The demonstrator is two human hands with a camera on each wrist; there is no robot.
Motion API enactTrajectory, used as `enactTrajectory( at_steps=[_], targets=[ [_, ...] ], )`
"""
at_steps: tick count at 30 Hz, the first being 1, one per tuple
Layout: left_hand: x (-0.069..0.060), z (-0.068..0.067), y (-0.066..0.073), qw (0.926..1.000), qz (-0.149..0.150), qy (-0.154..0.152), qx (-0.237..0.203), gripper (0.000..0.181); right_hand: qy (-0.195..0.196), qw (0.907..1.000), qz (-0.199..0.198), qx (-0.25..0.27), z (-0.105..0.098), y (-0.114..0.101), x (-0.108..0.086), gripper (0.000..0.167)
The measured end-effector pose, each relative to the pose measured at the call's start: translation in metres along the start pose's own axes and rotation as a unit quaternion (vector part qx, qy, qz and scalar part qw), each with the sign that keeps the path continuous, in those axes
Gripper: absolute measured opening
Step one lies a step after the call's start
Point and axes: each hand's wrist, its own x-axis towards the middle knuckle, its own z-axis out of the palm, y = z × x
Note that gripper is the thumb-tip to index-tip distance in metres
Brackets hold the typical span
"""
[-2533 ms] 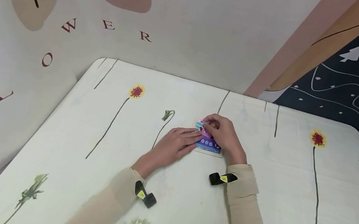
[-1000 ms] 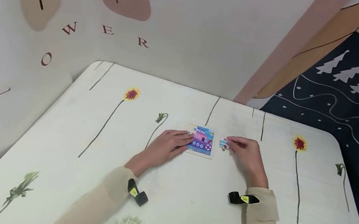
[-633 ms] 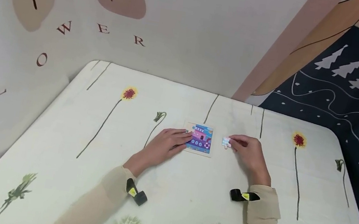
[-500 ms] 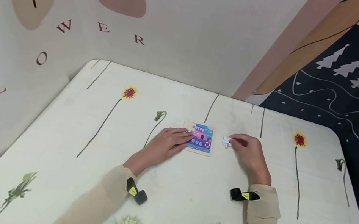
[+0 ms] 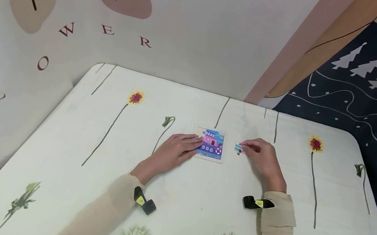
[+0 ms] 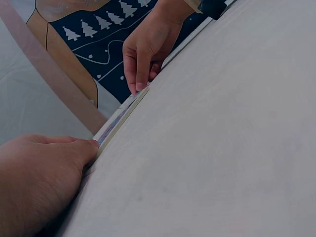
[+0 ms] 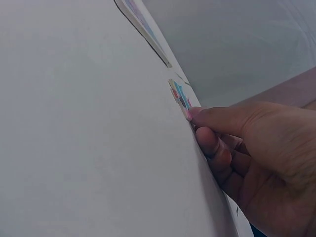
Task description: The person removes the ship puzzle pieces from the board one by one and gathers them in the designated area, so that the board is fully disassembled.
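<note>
A small square puzzle (image 5: 212, 143) with a pink and purple ship picture lies flat on the table in the head view. My left hand (image 5: 176, 150) rests on its left edge with straight fingers, covering part of that side. To the right of the puzzle, my right hand (image 5: 260, 155) pinches a small puzzle piece (image 5: 239, 148) between thumb and fingertips. That piece shows blue and white stripes and a bit of pink; the right wrist view shows the puzzle piece (image 7: 180, 96) held near the tabletop, apart from the puzzle.
A white tablecloth (image 5: 176, 204) printed with flowers covers the table. Behind it stands a pale wall hanging (image 5: 200, 35) with letters, and a dark printed cloth (image 5: 357, 97) with white trees is at the right.
My right hand was over the puzzle earlier; it has moved right with the puzzle piece pinched. Lately the piece has turned a little in the fingers. My left hand stays on the puzzle.
</note>
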Motion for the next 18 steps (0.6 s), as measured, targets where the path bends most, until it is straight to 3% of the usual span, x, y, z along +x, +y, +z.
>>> enactTrajectory(
  at_steps=[18],
  targets=[
    [-0.0012,-0.0010,0.0022,1.0000,0.001,-0.001,-0.004,0.043,-0.007,0.9999,0.008,0.003,-0.0003,-0.0042,-0.0021,0.019]
  ],
)
